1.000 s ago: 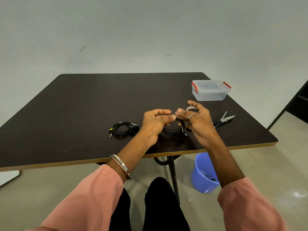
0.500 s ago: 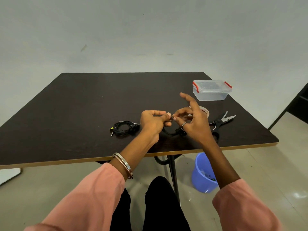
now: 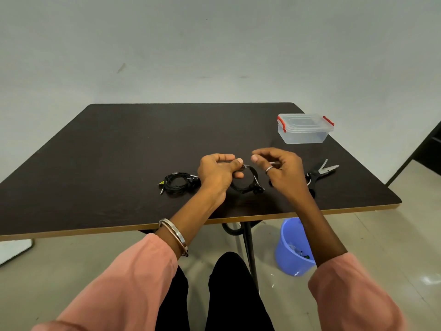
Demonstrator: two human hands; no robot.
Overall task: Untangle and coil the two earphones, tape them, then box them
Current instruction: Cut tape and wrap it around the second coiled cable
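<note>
My left hand (image 3: 218, 172) pinches the top of a coiled black earphone (image 3: 248, 183), which hangs over the dark table (image 3: 119, 151) near its front edge. My right hand (image 3: 282, 172) hovers just right of that coil with fingers curled and apart; I cannot see anything in it. A second coiled black earphone (image 3: 180, 182) lies on the table left of my left hand. The clear plastic box (image 3: 304, 129) with red clips stands shut at the back right. The tape roll is hidden behind my right hand.
Black-handled scissors (image 3: 321, 172) lie to the right of my right hand. A blue bucket (image 3: 293, 247) stands on the floor under the table's front right edge, beside the table leg (image 3: 249, 247).
My right hand let go of the coil's top and drew a little to the right. My left hand keeps its pinch on the coil.
</note>
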